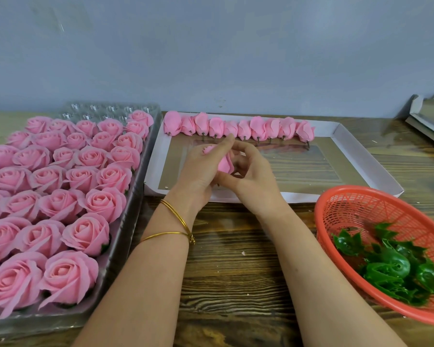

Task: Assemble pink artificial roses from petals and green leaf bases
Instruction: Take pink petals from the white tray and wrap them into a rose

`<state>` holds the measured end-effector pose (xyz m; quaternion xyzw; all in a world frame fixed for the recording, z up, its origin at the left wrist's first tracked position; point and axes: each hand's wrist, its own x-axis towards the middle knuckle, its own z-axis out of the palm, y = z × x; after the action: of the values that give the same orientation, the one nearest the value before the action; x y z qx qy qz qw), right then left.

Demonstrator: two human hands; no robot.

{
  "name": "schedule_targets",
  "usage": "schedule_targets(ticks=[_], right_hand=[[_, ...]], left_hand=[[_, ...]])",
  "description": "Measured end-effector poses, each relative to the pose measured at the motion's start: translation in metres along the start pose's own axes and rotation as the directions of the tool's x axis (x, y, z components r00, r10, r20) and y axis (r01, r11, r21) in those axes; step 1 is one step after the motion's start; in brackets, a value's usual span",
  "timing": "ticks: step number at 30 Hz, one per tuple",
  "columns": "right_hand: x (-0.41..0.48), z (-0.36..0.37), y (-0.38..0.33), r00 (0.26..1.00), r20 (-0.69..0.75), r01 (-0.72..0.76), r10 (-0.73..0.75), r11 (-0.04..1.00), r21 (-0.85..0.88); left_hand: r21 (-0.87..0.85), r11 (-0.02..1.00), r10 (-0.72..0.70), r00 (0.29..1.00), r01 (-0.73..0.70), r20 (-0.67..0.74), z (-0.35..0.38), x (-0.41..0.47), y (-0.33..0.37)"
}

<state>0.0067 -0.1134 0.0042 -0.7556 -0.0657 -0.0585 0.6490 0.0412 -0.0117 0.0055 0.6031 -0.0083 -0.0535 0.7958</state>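
Head view: left hand (198, 171) and right hand (253, 174) both grip one pink rose bud (224, 163); curled fingers (223, 145) hide its base. Finished roses (60, 196) are cut off at left edge.

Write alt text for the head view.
Left hand and right hand hold a pink rose bud over a white tray with closed buds along its far edge. Finished roses crowd a clear tray at left; green leaf bases lie in a red basket at right.
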Motion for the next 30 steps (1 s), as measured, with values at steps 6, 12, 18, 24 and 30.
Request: schedule_targets(ticks=[6,12,18,24,30], right_hand=[[0.0005,-0.0011,-0.0002,1.0,0.021,0.002,-0.002,1.0,0.026],[0.0004,0.0011,0.0023,0.999,-0.007,0.033,-0.033,0.999,-0.014],[-0.0014,-0.0016,0.0,0.998,-0.026,0.049,-0.048,0.998,0.027],[0.0,-0.0011,-0.0025,0.995,-0.097,0.019,-0.01,0.995,0.097],[0.0048,-0.0038,-0.0022,0.968,-0.237,-0.036,0.083,0.979,0.198]], left_hand=[[-0.056,0.998,-0.013,0.999,0.015,0.048,-0.0007,-0.0033,0.004],[-0.099,0.995,-0.025,0.998,0.031,0.06,0.0016,-0.0041,0.0036],[-0.097,0.995,0.043,0.996,-0.035,0.084,0.0005,-0.0027,0.0],[-0.019,0.996,0.092,0.994,-0.091,0.054,0.0032,-0.0039,-0.0022],[0.185,0.97,0.159,0.987,-0.16,0.023,0.0028,-0.0016,-0.0047]])
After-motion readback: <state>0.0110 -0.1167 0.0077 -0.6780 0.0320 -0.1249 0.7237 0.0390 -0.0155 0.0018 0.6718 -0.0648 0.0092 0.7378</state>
